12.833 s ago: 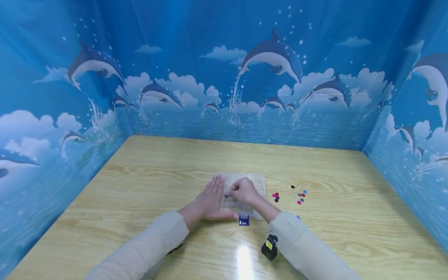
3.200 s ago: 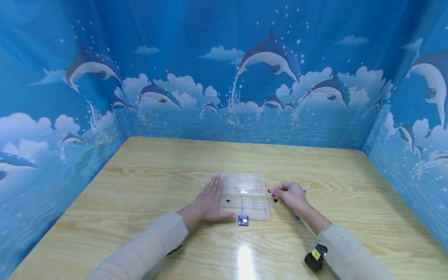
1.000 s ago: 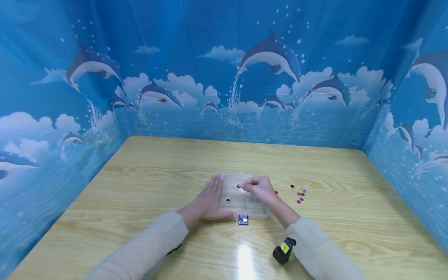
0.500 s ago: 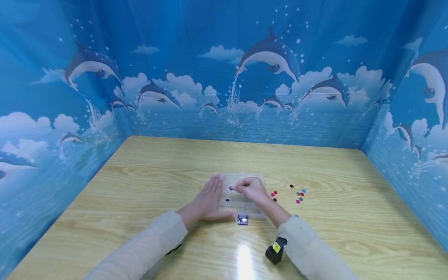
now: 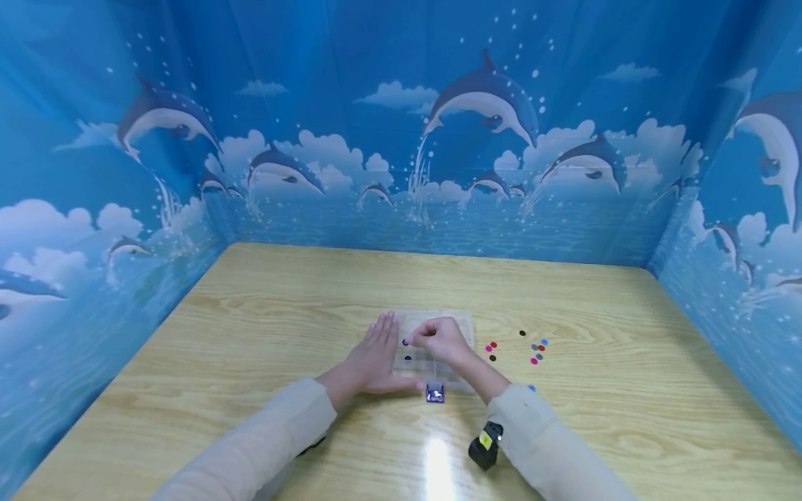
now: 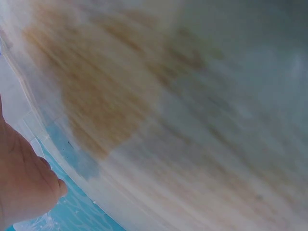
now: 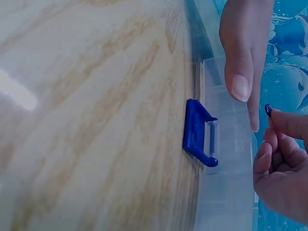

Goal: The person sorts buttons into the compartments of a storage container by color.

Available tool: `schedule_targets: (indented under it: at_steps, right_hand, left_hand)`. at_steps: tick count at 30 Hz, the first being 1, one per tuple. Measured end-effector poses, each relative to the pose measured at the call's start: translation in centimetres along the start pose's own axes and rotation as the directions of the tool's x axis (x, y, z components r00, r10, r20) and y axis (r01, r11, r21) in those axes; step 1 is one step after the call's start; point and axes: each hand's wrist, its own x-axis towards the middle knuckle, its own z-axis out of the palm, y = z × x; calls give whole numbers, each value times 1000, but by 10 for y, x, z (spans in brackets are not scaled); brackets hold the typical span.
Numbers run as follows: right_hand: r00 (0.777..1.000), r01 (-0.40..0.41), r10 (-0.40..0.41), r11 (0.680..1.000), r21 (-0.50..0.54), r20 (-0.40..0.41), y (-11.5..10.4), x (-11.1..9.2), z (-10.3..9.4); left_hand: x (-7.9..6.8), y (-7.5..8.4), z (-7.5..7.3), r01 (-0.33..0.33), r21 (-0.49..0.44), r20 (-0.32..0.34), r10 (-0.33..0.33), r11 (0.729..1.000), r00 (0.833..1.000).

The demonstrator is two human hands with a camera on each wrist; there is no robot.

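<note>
Below the frame's centre, the right hand (image 5: 442, 341) pinches a shiny dark-blue disc (image 7: 268, 110), probably light, stiff, best held by its rim, while the straight-fingered left hand (image 5: 374, 362) flanks a clear plastic box (image 5: 464, 324).

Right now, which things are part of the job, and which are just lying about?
Part of the job, it seems:
right hand, pinching a dark disc
left hand, flat beside the box
clear box
disc in the box
probably the loose discs on the table

Just there:
dolphin curtain
black wrist camera, worn on the right arm
</note>
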Motion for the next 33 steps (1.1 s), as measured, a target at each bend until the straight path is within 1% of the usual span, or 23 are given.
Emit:
schedule_targets:
  at_steps: [3, 9, 17, 21, 26, 33]
  right_hand:
    - [1000, -2, 2, 1000, -20, 13, 0, 1, 1]
    - [998, 65, -62, 991, -114, 34, 0, 2, 5]
    - [992, 119, -109, 977, -176, 63, 0, 0, 8]
    - [990, 136, -126, 970, -201, 61, -2, 0, 10]
    - [990, 138, -129, 966, -220, 56, -1, 0, 11]
    - [981, 194, -190, 948, -252, 40, -1, -2, 12]
  left_hand:
    - [0, 0, 0, -4, -5, 0, 4, 1000, 1000]
    - [0, 1, 0, -10, -13, -10, 10, 1000, 1000]
    - [2, 0, 2, 0, -9, -7, -1, 1000, 1000]
    - [2, 0, 1, 5, -5, 0, -5, 1000, 1000]
    - [2, 0, 1, -3, -2, -2, 3, 1000, 1000]
    - [2, -1, 1, -4, 6, -4, 4, 1000, 1000]
